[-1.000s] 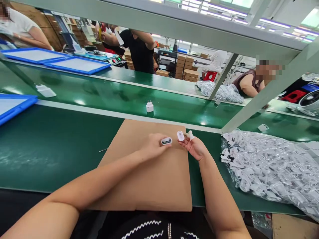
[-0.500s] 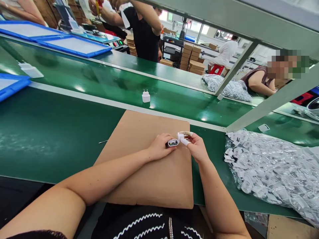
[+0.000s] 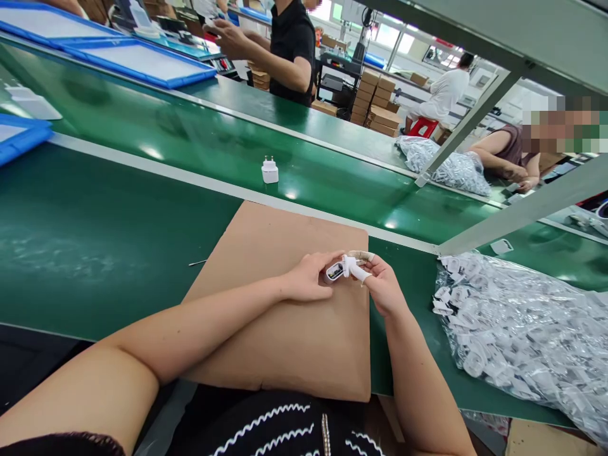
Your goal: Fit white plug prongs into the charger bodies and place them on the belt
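Observation:
Above a brown cardboard sheet point(image 3: 285, 342), my left hand point(image 3: 308, 277) is closed around a white charger housing point(image 3: 334, 273), its end facing me and showing parts inside. My right hand point(image 3: 384, 285), with white covers on the thumb and a finger, pinches a small white plug cap point(image 3: 348, 266). The cap is at the housing's end; whether they touch I cannot tell. On the green belt beyond stands a finished-looking white charger point(image 3: 270, 170), pins upward.
A clear bag of white plastic parts point(image 3: 517, 335) lies to the right, with a loose white part point(image 3: 501, 246) behind it. Blue-rimmed trays point(image 3: 142, 62) sit at the far left. A metal post point(image 3: 513, 199) slants across the right. Co-workers are beyond the belt.
My right hand has brought the plug cap closer to the housing's end, and my left hand has turned the housing slightly. The charger on the belt has shifted a little left in view.

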Demonstrator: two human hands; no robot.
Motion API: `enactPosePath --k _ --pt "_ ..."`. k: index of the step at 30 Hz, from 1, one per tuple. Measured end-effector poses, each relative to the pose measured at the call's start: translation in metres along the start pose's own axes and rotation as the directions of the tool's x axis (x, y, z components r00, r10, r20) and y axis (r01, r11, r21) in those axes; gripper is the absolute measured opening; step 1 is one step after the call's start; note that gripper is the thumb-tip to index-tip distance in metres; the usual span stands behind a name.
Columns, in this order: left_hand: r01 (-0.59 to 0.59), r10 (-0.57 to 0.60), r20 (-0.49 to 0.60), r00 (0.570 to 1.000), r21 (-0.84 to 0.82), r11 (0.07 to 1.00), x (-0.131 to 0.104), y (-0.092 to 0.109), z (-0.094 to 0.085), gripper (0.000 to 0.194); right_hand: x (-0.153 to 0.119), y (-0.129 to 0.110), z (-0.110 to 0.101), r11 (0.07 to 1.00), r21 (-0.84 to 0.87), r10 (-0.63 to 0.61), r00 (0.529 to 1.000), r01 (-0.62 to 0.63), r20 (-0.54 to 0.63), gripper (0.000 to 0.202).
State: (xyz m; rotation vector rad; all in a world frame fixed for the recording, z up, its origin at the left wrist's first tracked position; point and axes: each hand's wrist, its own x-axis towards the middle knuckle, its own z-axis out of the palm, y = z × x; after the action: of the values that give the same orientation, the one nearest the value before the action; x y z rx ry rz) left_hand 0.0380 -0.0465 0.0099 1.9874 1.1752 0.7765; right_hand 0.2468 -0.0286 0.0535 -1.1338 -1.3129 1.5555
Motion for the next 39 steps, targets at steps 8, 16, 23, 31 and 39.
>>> enactPosePath --k 8,16,23,31,39 --pt "0.082 -0.087 -0.106 0.991 -0.046 0.996 0.003 -0.004 0.001 0.066 -0.001 0.000 -0.002 0.999 -0.037 -0.033 0.999 0.032 -0.027 0.040" --pt "0.047 -0.047 -0.001 0.999 -0.170 0.984 0.003 -0.013 -0.005 0.040 -0.004 0.010 0.002 0.944 -0.289 -0.166 0.986 0.159 0.003 0.032" --pt "0.001 -0.005 -0.091 0.996 -0.044 0.999 0.006 -0.016 0.006 0.047 -0.012 0.014 0.010 0.669 -0.622 -0.403 0.902 0.406 0.155 0.029" --pt "-0.035 0.027 -0.056 0.998 -0.134 0.990 0.004 -0.014 0.003 0.028 -0.008 0.024 0.012 0.570 -0.673 -0.477 0.857 0.471 0.195 0.028" --pt "-0.006 0.001 -0.035 0.999 -0.155 0.988 0.005 -0.012 0.001 0.031 -0.007 0.023 0.015 0.545 -0.660 -0.508 0.830 0.517 0.230 0.027"
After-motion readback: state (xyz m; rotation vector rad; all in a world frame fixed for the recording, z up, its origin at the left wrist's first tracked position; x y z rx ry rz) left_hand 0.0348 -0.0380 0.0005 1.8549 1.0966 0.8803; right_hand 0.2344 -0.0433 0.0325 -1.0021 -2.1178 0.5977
